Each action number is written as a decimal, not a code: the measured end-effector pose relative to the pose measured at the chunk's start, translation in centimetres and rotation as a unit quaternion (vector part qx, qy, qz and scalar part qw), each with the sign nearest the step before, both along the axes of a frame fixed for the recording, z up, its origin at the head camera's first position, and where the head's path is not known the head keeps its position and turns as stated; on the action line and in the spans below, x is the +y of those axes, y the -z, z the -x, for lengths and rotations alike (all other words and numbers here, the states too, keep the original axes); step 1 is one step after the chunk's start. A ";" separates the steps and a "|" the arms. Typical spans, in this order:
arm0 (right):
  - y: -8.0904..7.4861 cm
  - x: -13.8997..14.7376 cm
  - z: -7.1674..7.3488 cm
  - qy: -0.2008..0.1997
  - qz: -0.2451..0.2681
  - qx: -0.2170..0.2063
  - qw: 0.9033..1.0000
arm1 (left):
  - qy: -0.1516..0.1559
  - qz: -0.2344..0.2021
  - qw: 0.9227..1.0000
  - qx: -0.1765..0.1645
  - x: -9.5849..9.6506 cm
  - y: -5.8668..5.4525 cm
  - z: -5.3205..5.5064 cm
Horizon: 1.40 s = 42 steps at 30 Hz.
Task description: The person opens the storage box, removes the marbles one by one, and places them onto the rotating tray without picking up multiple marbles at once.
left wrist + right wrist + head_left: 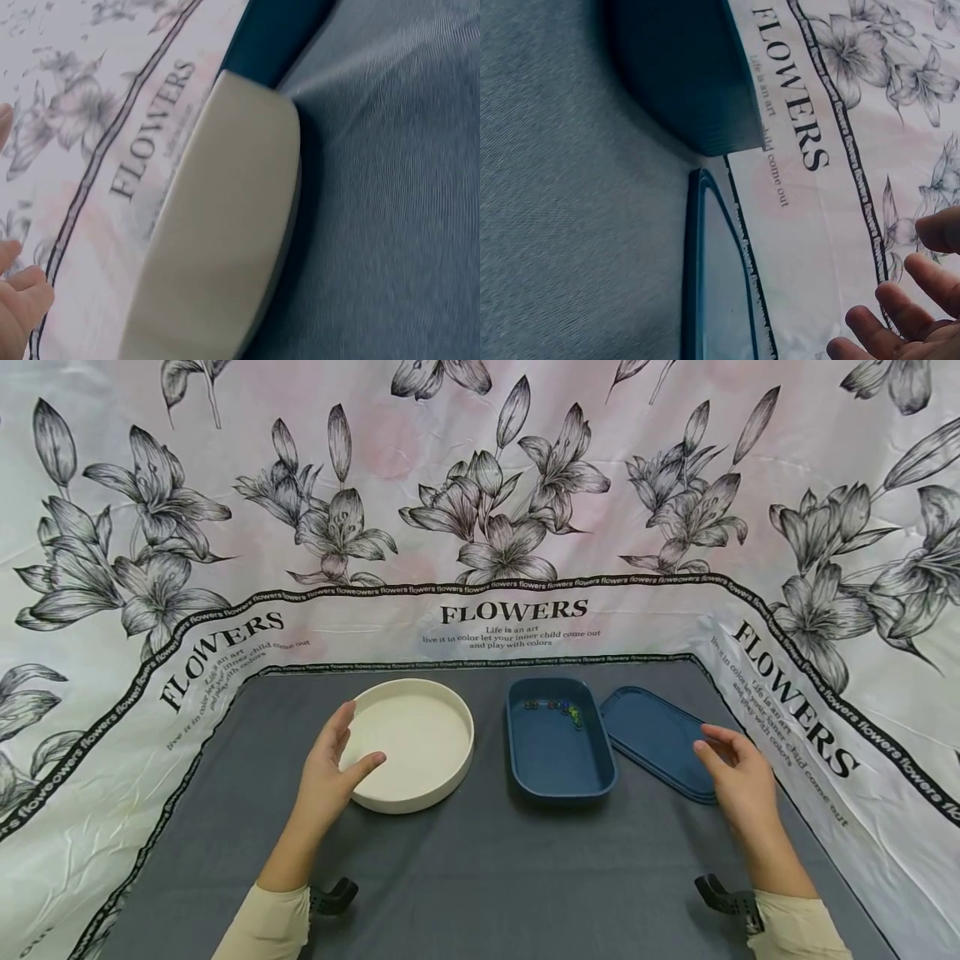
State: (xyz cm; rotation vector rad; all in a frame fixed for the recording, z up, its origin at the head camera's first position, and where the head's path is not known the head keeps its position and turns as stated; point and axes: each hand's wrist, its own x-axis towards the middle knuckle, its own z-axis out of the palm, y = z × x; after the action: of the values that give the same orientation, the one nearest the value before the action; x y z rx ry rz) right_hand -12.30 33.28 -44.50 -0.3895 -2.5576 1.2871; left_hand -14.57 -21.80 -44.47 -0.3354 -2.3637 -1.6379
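A round cream tray (412, 743) with a low wall lies at the left of the grey cloth. My left hand (330, 764) is over its left edge, thumb and fingers spread, with nothing in its grasp. Right of the tray is a deep blue container (562, 760), holding several small coloured beads (573, 716) near its far end. Beside it a flat blue lid (660, 739) lies aslant. My right hand (742, 777) hovers at the lid's right edge, fingers loosely bent and holding nothing. In the right wrist view, those fingers (896, 307) show apart from the lid (694, 262).
A white cloth printed with flowers (517, 622) borders the grey cloth (480, 877) at the back and sides. Black wrist straps (333, 897) sit at both cuffs. The lid's near-left edge comes close to the blue container.
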 end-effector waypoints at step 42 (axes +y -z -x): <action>-3.8 -6.7 5.6 -0.116 0.038 0.090 0.988 | -0.052 0.044 0.988 -0.136 -4.8 6.2 1.2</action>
State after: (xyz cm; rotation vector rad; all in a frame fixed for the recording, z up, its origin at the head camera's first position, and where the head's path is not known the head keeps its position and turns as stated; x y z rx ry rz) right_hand -17.87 26.61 -40.68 0.0139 -2.4620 1.4312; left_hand -15.72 -26.60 -50.64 -0.0012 -2.6066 -1.6223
